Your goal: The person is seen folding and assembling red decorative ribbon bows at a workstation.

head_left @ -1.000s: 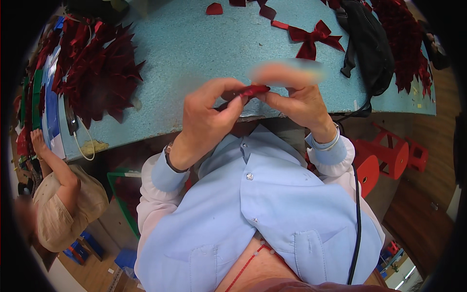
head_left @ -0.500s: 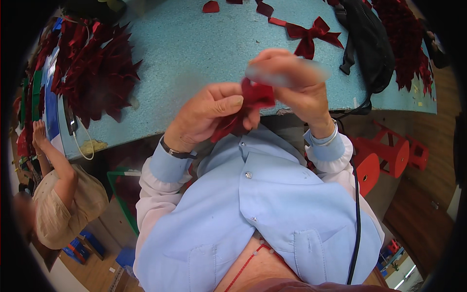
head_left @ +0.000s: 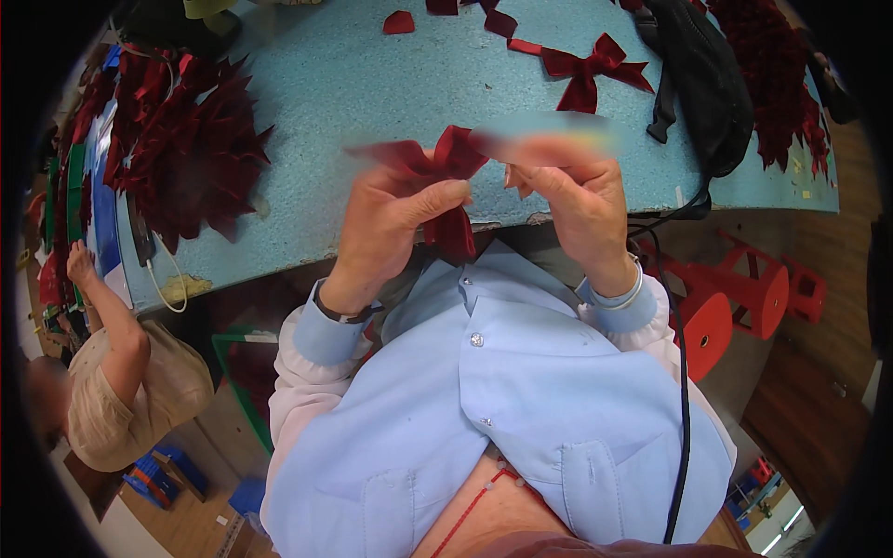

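A dark red velvet bow (head_left: 449,158) is pinched in my left hand (head_left: 386,209), thumb across its middle. One loop stands up, another part points left in a smear, and a tail hangs down past the thumb. Close by on the right is my right hand (head_left: 586,200), its fingers drawn together at the bow's right side. A blurred patch covers its upper fingers, so what they grip cannot be made out. Both hands are above the near edge of the blue table (head_left: 326,121).
A finished red bow (head_left: 591,70) and a loose red ribbon piece (head_left: 399,22) lie at the far side. Heaps of red bows (head_left: 191,149) fill the left. A black bag (head_left: 702,84) with a cable is right; red stools (head_left: 702,325) stand below. Another person (head_left: 139,391) is at left.
The bow has opened out and turned in my left hand, which has shifted slightly left. My right hand has moved down and away from the bow's middle.
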`<state>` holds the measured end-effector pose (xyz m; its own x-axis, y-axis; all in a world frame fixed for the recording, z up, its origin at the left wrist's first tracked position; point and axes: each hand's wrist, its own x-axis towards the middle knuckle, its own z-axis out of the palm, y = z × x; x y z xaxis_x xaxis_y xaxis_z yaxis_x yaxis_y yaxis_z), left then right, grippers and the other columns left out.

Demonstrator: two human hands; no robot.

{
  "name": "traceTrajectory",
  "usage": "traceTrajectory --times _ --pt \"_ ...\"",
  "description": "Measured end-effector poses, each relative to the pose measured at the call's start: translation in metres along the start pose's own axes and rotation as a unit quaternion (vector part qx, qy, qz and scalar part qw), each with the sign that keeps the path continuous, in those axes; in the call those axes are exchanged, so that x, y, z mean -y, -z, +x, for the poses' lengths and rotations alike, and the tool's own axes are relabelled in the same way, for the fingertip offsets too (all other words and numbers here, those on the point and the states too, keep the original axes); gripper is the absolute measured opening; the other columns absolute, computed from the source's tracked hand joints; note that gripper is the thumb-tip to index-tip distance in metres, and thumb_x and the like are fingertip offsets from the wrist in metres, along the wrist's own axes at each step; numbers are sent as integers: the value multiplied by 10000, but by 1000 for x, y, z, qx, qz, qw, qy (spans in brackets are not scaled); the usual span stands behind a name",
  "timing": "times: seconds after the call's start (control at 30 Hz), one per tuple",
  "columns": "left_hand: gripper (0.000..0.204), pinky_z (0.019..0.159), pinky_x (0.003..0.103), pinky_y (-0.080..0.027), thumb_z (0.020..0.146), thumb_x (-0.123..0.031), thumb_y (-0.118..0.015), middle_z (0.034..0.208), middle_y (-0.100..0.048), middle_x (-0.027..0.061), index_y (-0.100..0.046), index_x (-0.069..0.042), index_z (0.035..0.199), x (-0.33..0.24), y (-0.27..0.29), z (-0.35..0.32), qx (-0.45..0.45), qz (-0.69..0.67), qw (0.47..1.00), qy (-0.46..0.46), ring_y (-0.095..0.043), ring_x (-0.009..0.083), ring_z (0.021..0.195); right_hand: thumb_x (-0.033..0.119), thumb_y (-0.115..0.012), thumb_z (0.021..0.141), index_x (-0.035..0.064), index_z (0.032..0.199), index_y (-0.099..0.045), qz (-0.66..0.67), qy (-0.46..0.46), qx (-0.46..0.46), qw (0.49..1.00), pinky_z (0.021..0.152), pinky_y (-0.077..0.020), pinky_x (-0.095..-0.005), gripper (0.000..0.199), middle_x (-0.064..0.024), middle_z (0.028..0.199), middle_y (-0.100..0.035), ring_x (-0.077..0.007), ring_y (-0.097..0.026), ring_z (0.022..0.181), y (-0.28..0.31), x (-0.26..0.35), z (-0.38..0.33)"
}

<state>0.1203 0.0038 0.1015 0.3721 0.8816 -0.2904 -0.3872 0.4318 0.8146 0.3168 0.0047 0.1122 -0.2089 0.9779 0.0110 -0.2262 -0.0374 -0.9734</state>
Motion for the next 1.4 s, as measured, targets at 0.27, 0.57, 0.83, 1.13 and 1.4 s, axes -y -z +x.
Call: traceTrajectory --times 0.27,0.57,0.83,1.13,1.4 --pt "221 662 224 -483 791 -47 -671 855 -647 48 -630 -9 1005 3 -12 -15 -24 88 992 -89 -602 101 753 69 -612 827 -30 946 -612 82 -79 -25 993 666 -442 -223 156 -60 812 -624 -106 -575 732 -17 -3 -8" --pt "215 698 225 -482 804 -52 -662 913 -657 66 -626 0 1010 8 0 -19 -25 72 993 -86 -608 114 805 56 -611 823 -13 896 -590 106 -20 -24 994 671 -453 -224 103 -79 851 -614 -119 -580 732 -38 -15 -12" --pt "201 684 228 -481 817 -88 -656 877 -645 68 -621 12 988 9 7 -14 -23 66 995 -71 -602 112 780 41 -556 844 -11 977 -555 236 -67 -18 969 566 -466 -256 143 -107 937 -600 -129 -558 668 -30 -30 3" --pt "182 639 252 -496 832 -100 -638 801 -628 72 -617 27 961 7 20 4 0 -46 999 27 -603 137 705 63 -525 870 12 1021 -546 443 -142 67 883 418 -393 -244 161 -71 790 -593 -115 -513 555 -19 -51 21" --pt "193 608 253 -497 862 -144 -607 792 -628 72 -616 26 952 10 28 20 -20 -20 999 26 -601 135 673 122 -543 888 -9 1020 -554 254 -126 19 959 445 -439 -251 186 -54 730 -583 -100 -512 513 -15 -50 33"
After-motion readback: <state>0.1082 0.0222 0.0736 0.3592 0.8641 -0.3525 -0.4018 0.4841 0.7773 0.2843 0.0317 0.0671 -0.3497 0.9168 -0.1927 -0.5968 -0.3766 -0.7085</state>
